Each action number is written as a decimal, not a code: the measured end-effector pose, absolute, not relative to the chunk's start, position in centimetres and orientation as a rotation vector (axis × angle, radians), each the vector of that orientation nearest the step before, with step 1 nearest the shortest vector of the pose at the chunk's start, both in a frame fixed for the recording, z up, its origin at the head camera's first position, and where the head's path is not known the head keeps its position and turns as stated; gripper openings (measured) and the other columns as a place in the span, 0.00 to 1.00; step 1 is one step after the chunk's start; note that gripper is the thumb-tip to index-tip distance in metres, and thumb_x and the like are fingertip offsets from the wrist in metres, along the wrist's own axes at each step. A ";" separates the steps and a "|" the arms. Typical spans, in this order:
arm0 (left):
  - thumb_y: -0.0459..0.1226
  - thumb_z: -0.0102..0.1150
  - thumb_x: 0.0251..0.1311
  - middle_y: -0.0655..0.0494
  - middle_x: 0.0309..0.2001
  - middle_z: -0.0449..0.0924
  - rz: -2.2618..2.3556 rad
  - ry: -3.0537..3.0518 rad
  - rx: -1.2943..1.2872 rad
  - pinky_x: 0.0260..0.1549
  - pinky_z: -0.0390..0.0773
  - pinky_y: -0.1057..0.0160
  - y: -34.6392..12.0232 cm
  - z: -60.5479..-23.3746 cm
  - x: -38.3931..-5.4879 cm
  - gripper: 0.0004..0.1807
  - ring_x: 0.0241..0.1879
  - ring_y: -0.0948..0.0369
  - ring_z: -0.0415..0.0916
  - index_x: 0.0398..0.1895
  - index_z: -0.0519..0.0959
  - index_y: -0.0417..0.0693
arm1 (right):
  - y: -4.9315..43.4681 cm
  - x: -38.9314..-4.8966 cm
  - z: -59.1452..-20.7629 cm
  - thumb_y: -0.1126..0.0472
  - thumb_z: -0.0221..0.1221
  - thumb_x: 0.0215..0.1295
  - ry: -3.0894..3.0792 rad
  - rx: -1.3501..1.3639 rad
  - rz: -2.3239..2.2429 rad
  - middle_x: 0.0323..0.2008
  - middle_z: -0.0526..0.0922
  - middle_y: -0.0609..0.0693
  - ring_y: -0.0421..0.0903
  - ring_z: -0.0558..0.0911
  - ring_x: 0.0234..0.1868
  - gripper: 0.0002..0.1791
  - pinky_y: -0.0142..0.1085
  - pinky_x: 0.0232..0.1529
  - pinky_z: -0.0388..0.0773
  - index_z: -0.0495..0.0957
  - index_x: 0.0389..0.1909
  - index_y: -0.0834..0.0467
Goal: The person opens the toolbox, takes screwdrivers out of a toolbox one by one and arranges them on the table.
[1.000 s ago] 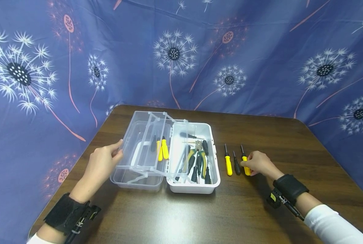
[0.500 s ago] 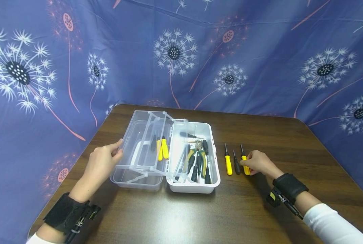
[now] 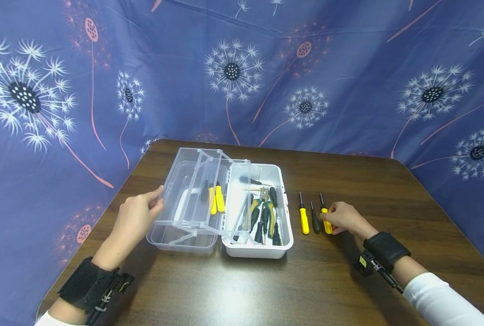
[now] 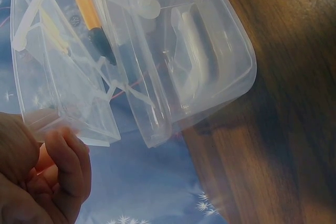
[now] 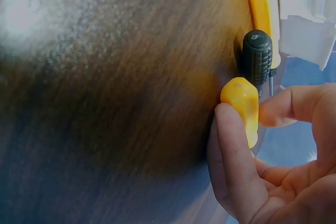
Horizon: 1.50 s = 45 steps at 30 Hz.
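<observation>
At the left, my left hand pinches the outer edge of a clear tray that stands raised on folding arms over a toolbox. Its thumb and fingertips meet the tray's corner in the left wrist view. Two yellow-handled screwdrivers lie in the tray. On the table at the right, my right hand pinches the handle of a yellow screwdriver between thumb and fingers. Beside it lie a black screwdriver and another yellow screwdriver, roughly parallel, shafts pointing away.
The toolbox's white base holds several black-handled screwdrivers and green-and-yellow pliers. Its clear lid lies folded back to the left, under the trays. A blue patterned cloth hangs behind the wooden table.
</observation>
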<state>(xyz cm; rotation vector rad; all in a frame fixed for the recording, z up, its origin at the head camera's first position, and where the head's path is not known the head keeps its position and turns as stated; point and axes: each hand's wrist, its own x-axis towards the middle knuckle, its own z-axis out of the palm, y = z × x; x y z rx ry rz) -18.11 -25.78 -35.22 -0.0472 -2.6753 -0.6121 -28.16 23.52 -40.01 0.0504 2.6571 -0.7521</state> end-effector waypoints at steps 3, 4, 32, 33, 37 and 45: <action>0.34 0.53 0.60 0.60 0.13 0.58 -0.613 -2.676 -0.045 0.13 0.55 0.66 -25.8 -35.2 -18.1 0.20 0.14 0.65 0.49 0.56 0.78 0.40 | 23.5 -28.1 -40.1 0.52 0.56 0.65 2.655 0.049 -0.767 0.28 0.73 0.53 0.43 0.79 0.25 0.19 0.34 0.28 0.82 0.72 0.39 0.68; 0.34 0.53 0.60 0.60 0.13 0.58 -0.612 -2.673 -0.047 0.13 0.55 0.66 -25.8 -35.2 -18.1 0.20 0.14 0.65 0.49 0.56 0.78 0.40 | 23.5 -28.1 -40.1 0.52 0.56 0.65 2.653 0.050 -0.774 0.28 0.73 0.53 0.43 0.79 0.25 0.19 0.34 0.28 0.82 0.71 0.38 0.67; 0.35 0.54 0.57 0.63 0.12 0.55 -0.586 -2.637 -0.044 0.13 0.54 0.66 -25.8 -35.4 -18.1 0.21 0.13 0.67 0.47 0.54 0.80 0.40 | 24.1 -28.1 -38.0 0.55 0.49 0.68 2.632 -0.001 -0.894 0.31 0.76 0.56 0.44 0.83 0.30 0.21 0.40 0.36 0.84 0.71 0.45 0.72; 0.35 0.54 0.57 0.63 0.12 0.55 -0.588 -2.640 -0.042 0.13 0.54 0.66 -25.8 -35.4 -18.1 0.21 0.13 0.67 0.47 0.54 0.80 0.40 | 24.1 -28.1 -37.7 0.55 0.49 0.69 2.634 -0.018 -0.898 0.31 0.76 0.56 0.44 0.83 0.30 0.21 0.41 0.37 0.84 0.71 0.45 0.72; 0.35 0.53 0.59 0.61 0.12 0.57 -0.605 -2.660 -0.055 0.13 0.54 0.66 -25.9 -35.4 -18.1 0.21 0.13 0.66 0.48 0.55 0.79 0.39 | 23.8 -28.4 -36.4 0.54 0.49 0.68 2.660 -0.074 -0.912 0.31 0.77 0.56 0.43 0.83 0.29 0.22 0.42 0.38 0.84 0.70 0.46 0.73; 0.34 0.53 0.60 0.59 0.13 0.60 -0.613 -2.673 -0.053 0.13 0.55 0.66 -25.8 -35.2 -18.2 0.21 0.13 0.65 0.50 0.56 0.78 0.40 | 21.9 -28.7 -34.9 0.53 0.49 0.68 2.673 -0.142 -0.915 0.32 0.78 0.58 0.43 0.83 0.30 0.23 0.42 0.39 0.84 0.70 0.48 0.71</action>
